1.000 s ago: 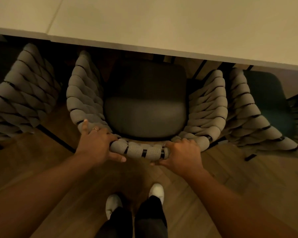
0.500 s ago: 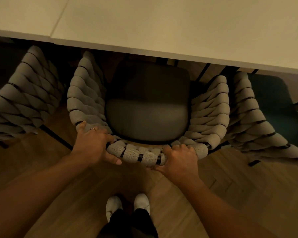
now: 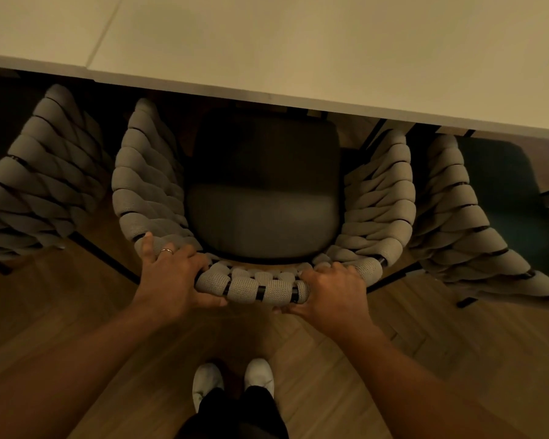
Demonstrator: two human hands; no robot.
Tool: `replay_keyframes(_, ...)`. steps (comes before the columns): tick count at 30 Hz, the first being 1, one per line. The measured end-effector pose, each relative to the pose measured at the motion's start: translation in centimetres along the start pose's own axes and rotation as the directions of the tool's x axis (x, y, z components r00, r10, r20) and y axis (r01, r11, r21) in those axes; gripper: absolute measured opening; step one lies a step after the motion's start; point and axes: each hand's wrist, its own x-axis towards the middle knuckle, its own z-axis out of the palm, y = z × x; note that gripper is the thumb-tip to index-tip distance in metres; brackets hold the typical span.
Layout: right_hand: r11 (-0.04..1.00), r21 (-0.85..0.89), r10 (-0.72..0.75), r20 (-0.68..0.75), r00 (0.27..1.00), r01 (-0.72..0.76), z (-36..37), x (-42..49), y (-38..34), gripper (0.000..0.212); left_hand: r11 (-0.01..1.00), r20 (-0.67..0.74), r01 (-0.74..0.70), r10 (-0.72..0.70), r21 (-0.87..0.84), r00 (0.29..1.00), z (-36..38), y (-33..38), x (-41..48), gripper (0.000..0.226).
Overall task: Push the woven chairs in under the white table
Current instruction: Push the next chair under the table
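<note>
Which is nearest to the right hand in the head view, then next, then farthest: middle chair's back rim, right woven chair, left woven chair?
1. Middle chair's back rim: held by the right hand.
2. Right woven chair: beside it, on the right.
3. Left woven chair: far left.

A wooden floor (image 3: 425,343) of angled planks is carrying three chairs side by side. The middle woven chair (image 3: 149,185) is standing between the left woven chair (image 3: 38,185) and the right woven chair (image 3: 457,223), their fronts reaching under the white table (image 3: 298,42). Two white shoes (image 3: 259,375) are standing just behind the middle one.
</note>
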Motion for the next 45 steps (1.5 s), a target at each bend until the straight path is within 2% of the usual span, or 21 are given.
replay_keyframes(21, 1.0, -0.014, 0.028, 0.109, 0.994, -0.026, -1.0, -1.1, 0.2, 0.09, 1.0, 0.035, -0.012, 0.012, -0.011, 0.999, -0.3, 0.9, -0.8, 0.093)
replay_keyframes(32, 0.999, 0.005, 0.033, 0.135, 0.99, -0.034, -1.3, -1.5, 0.0, 0.091, 0.982, 0.106, -0.015, 0.035, -0.188, 0.994, -1.3, 0.2, -1.0, 0.095)
replay_keyframes(36, 0.999, 0.052, -0.027, 0.214, 0.976, 0.016, -2.5, -1.3, 0.1, 0.094, 0.919, 0.078, 0.002, 0.031, -0.394, 0.996, -2.2, -0.2, -1.4, 0.077)
replay_keyframes(39, 0.984, 0.177, -0.072, 0.264, 0.962, 0.025, -3.5, -1.0, -0.5, 0.094, 0.836, 0.03, 0.012, 0.005, -0.549, 1.0, -2.8, -0.3, -2.3, 0.055)
replay_keyframes(42, 0.953, 0.3, -0.113, 0.215, 0.97, 0.045, -4.2, -0.2, -2.5, 0.077, 0.795, -0.04, 0.01, -0.043, -0.607, 0.998, -3.9, -0.2, -3.4, 0.028)
replay_keyframes(45, 0.92, 0.384, -0.13, 0.131, 0.983, 0.071, -4.8, 0.9, -5.2, 0.054, 0.789, -0.085, 0.026, -0.099, -0.614, 0.991, -4.9, -0.7, -4.5, 0.021)
